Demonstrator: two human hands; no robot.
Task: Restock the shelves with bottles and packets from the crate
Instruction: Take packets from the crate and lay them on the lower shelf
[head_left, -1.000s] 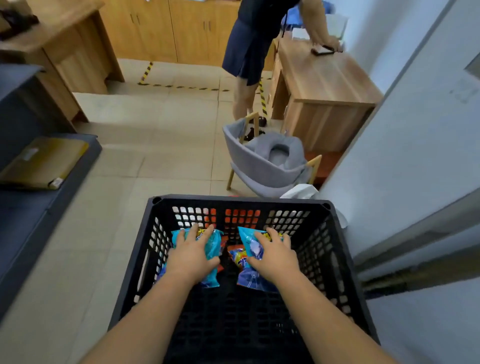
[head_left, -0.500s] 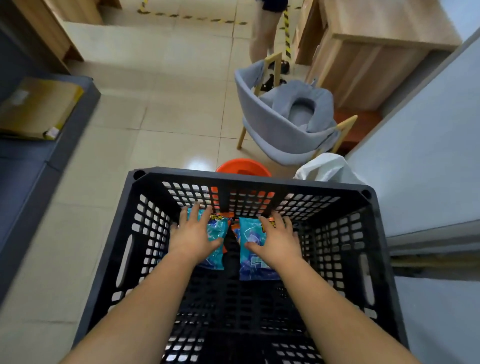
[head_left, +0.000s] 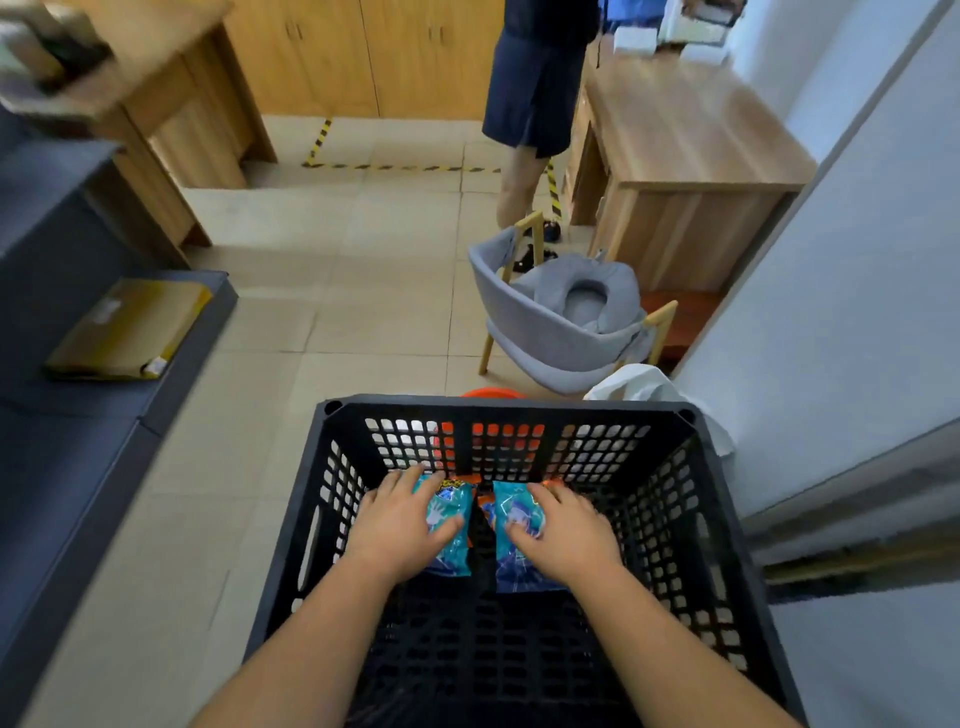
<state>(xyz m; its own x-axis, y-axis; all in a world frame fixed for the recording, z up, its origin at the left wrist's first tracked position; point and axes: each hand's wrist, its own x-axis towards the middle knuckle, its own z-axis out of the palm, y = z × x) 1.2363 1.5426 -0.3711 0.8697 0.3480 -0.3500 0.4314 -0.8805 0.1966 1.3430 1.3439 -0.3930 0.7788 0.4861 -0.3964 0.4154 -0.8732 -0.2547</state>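
Fingers (head_left: 415, 480) grip two glossy blue packets (head_left: 511, 514).

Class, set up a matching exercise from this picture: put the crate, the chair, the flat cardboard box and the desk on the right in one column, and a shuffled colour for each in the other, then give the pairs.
Things:
1. crate
2. chair
3. cardboard box
4. desk

Colours:
A. grey
B. wood brown
C. black
D. yellow-tan

Pairs: 1-C, 2-A, 3-D, 4-B
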